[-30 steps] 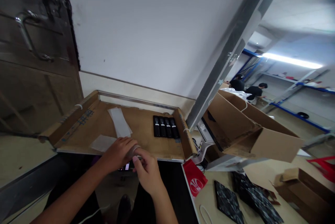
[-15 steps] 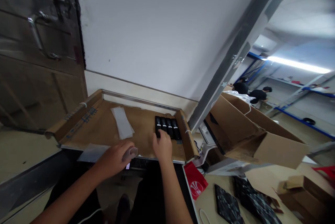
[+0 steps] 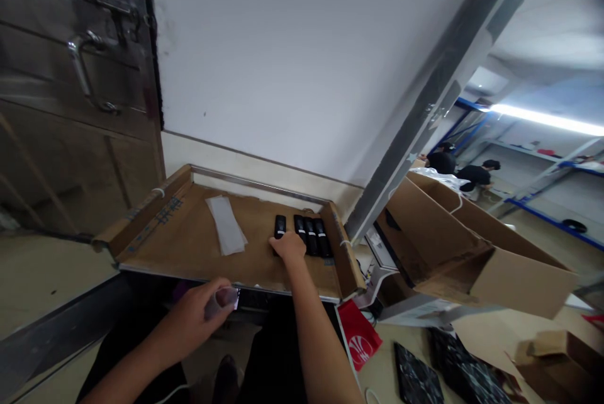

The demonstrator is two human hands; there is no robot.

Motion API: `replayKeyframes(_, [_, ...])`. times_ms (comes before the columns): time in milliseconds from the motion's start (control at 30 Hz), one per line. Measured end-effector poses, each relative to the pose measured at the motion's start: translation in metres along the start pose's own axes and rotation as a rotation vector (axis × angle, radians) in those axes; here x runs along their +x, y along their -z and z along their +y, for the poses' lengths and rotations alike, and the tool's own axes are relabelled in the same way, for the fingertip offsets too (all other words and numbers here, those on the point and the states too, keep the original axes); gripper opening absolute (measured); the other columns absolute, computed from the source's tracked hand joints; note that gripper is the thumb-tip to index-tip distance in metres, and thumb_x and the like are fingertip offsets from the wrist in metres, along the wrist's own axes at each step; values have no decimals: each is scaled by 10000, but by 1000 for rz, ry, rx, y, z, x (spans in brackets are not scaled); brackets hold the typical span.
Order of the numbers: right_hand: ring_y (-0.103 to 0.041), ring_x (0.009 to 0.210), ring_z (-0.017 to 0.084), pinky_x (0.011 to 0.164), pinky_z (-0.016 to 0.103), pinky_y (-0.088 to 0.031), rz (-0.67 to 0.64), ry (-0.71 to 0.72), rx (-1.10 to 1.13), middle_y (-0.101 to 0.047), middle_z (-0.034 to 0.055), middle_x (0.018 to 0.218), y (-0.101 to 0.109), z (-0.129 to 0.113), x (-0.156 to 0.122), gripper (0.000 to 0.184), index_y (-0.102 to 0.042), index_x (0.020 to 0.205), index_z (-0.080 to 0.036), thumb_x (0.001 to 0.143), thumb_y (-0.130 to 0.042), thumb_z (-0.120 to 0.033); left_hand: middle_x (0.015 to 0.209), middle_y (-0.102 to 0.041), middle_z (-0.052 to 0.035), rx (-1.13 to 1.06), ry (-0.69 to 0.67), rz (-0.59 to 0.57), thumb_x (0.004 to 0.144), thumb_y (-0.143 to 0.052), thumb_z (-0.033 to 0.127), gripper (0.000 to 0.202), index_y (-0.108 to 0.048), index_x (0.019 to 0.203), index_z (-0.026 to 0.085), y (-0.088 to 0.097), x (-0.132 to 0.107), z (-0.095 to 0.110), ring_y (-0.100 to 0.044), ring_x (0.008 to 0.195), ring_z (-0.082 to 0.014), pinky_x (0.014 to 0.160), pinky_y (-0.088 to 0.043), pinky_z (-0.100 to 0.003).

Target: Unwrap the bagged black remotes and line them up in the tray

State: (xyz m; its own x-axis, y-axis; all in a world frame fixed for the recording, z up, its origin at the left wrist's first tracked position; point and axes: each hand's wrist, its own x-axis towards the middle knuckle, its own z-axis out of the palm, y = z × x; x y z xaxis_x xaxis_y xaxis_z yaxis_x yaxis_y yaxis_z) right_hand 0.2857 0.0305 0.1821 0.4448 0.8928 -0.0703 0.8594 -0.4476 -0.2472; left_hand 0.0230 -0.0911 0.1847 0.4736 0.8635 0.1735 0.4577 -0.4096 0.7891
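Four black oblong units (image 3: 310, 236) are lying on a cardboard tray (image 3: 174, 253), with both my hands working close by.

My right hand (image 3: 287, 248) is resting palm-down over the lower end of the leftmost unit (image 3: 280, 225), which is lying just apart from the other three near the tray's right wall; I cannot tell whether it is gripping. My left hand (image 3: 191, 314) is curled shut around a small translucent plastic piece (image 3: 225, 297), low at the tray's near edge. A white sheet (image 3: 225, 225) is lying mid-tray; an open cardboard box (image 3: 476, 253) is standing at right.
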Motion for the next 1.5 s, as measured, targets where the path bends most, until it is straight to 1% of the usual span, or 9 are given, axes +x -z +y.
replayKeyframes(167, [-718,962,320,803,360,-526,105,100,93,-735,211,1000,-17,11,-20,410,-685,1046,-112,829,-617,-453,948,-747,-4,-51,89,37,894,-597,406,236,-636,1052,235,5,-1,-6,-701,870,-167,788,-523,-247])
replayKeyframes(300, [-712,801,239,704,302,-515,206,177,486,-731,128,896,-27,24,-45,346,-603,1038,-165,900,-540,-476,942,-755,-8,-41,97,99,870,-620,412,271,-624,1074,235,6,1,-14,-711,871,-175,793,-530,-260])
replayKeyframes(400, [-580,498,132,472,231,-430,-48,213,927,-696,37,791,-17,33,-70,393,-536,976,-192,864,-570,-567,980,-754,-17,1,91,138,876,-610,431,285,-623,1082,236,9,5,-21,-708,915,-185,836,-525,-282])
replayKeyframes(500, [-449,389,66,369,177,-287,-398,321,1131,-674,-5,713,7,41,-100,418,-533,965,-188,828,-660,-562,1002,-748,-18,79,93,155,887,-587,439,290,-626,1093,239,15,10,-23,-702,927,-189,842,-515,-290])
replayKeyframes(600, [-435,381,46,361,159,-279,-594,398,1128,-681,-1,685,34,51,-126,395,-567,940,-165,813,-721,-505,972,-743,-6,185,97,156,890,-575,435,300,-619,1123,250,19,13,-24,-702,880,-189,790,-506,-282])
replayKeyframes(800, [-419,378,32,344,149,-296,-698,401,996,-676,-7,675,57,58,-143,367,-621,920,-142,799,-750,-463,1047,-731,-7,288,11,147,872,-574,304,298,-602,1167,272,21,16,-20,-697,947,-201,821,-500,-290])
replayKeyframes(1100, [-433,381,29,338,139,-302,-833,421,910,-697,-4,687,59,57,-143,348,-646,952,-135,812,-749,-437,1087,-668,-38,395,-217,-22,774,-565,88,397,-589,1139,241,22,17,-1,-600,1057,-232,900,-468,-351])
replayKeyframes(1333, [-438,381,33,342,146,-334,-868,386,974,-692,-4,680,49,53,-149,417,-654,994,-128,796,-761,-479,1113,-643,-74,574,-293,-160,778,-603,106,406,-583,1171,207,16,22,12,-517,1104,-283,989,-409,-444])
replayKeyframes(1500, [-529,453,64,364,146,-371,-890,372,1028,-679,6,711,42,54,-153,583,-632,1198,-122,775,-777,-496,1121,-627,-72,603,-329,-235,801,-673,183,364,-580,1152,211,14,23,26,-517,1091,-282,964,-410,-447])
